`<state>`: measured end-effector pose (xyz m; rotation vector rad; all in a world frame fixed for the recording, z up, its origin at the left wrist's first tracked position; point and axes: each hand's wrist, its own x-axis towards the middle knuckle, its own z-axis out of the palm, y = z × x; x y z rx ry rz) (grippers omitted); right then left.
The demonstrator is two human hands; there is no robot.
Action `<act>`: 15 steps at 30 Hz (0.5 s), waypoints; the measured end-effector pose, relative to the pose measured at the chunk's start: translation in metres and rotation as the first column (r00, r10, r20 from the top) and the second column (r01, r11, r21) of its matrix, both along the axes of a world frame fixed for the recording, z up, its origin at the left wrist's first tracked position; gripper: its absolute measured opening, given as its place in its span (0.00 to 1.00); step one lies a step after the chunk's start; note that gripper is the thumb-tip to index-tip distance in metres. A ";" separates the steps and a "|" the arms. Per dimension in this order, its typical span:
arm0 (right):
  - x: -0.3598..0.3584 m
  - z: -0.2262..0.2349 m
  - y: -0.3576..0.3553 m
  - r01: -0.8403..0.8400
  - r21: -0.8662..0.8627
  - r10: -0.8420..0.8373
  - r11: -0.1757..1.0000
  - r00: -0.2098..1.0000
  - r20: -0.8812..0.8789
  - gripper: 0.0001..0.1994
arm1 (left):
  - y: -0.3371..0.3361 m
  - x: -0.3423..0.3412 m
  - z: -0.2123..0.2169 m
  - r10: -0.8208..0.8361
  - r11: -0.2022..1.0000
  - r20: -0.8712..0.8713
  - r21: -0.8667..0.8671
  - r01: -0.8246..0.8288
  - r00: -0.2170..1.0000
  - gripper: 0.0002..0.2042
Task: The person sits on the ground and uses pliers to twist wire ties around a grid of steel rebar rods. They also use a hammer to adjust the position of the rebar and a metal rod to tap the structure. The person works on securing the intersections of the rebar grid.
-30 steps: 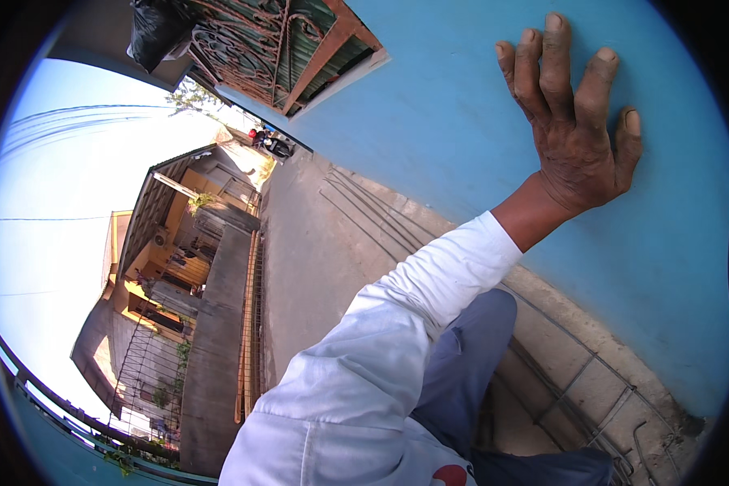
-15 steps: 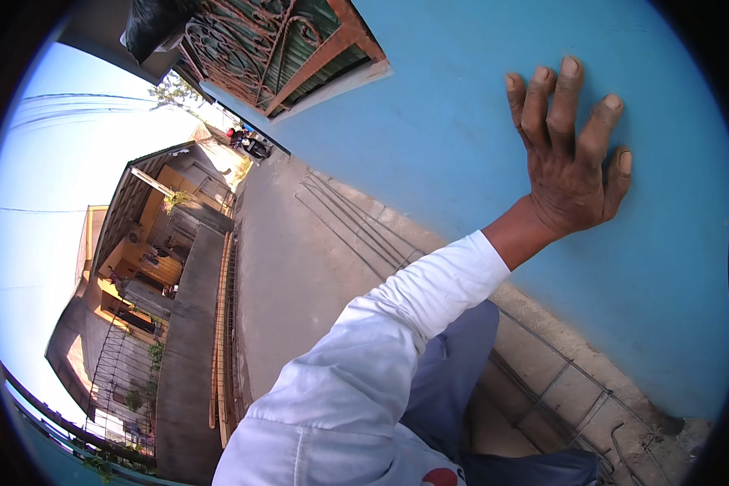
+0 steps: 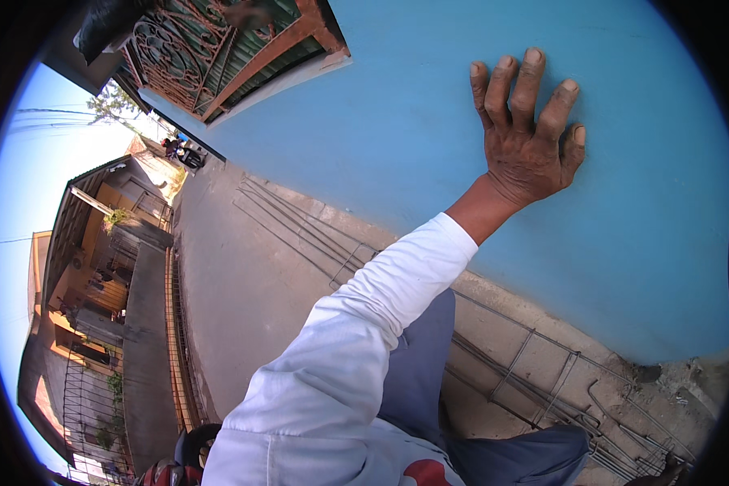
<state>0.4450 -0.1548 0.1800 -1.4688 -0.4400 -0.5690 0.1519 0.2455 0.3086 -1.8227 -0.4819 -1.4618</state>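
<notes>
My left hand rests flat against a blue painted wall, its fingers spread and its back toward me. Nothing is held in it. The arm, in a white sleeve, crosses the middle of the view. Below it, my bent leg in blue-grey trousers is beside a frame of thin steel reinforcing bars on the ground along the wall's foot. My right hand does not show. A small dark shape at the lower right edge is too unclear to name.
A rusty scrolled window grille juts from the wall at upper left, with a black plastic bag beside it. A concrete lane runs past houses. A motorcycle stands far off; something red and black shows at the bottom.
The whole view has shifted, so the wall, hand and lane appear farther left and slightly higher. My left hand stays flat on the wall. A red and black thing has appeared at the bottom edge.
</notes>
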 end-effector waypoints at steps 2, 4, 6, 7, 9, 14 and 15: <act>-0.018 -0.003 0.002 -0.034 -0.196 -0.004 0.980 0.982 -0.189 0.14 | -0.002 0.001 0.003 0.011 1.000 0.005 0.018 -0.011 1.000 0.25; -0.072 0.012 0.030 -0.315 -0.180 0.285 0.932 0.943 -0.171 0.13 | -0.004 0.002 -0.001 0.007 1.000 0.011 -0.001 -0.007 1.000 0.25; -0.128 0.028 0.045 -0.652 -0.140 0.623 0.745 0.755 -0.204 0.14 | -0.007 0.007 -0.006 0.006 0.999 0.029 -0.032 -0.005 1.000 0.25; -0.140 0.031 0.050 -0.721 -0.252 0.691 0.646 0.692 -0.207 0.16 | -0.008 0.011 -0.007 -0.004 1.000 0.037 -0.029 0.005 0.999 0.25; -0.165 0.039 0.062 -0.797 -0.458 0.808 0.395 0.538 -0.241 0.19 | -0.012 0.008 -0.005 -0.013 1.000 0.041 -0.026 0.014 0.999 0.25; -0.225 0.046 0.091 -0.991 0.020 0.793 0.135 0.096 -0.601 0.11 | -0.012 0.002 -0.008 -0.007 0.999 0.011 -0.049 0.007 1.000 0.25; -0.226 0.043 0.100 -0.994 0.075 0.787 0.078 0.015 -0.617 0.11 | -0.011 0.008 -0.009 -0.036 0.998 0.024 -0.059 0.038 0.999 0.25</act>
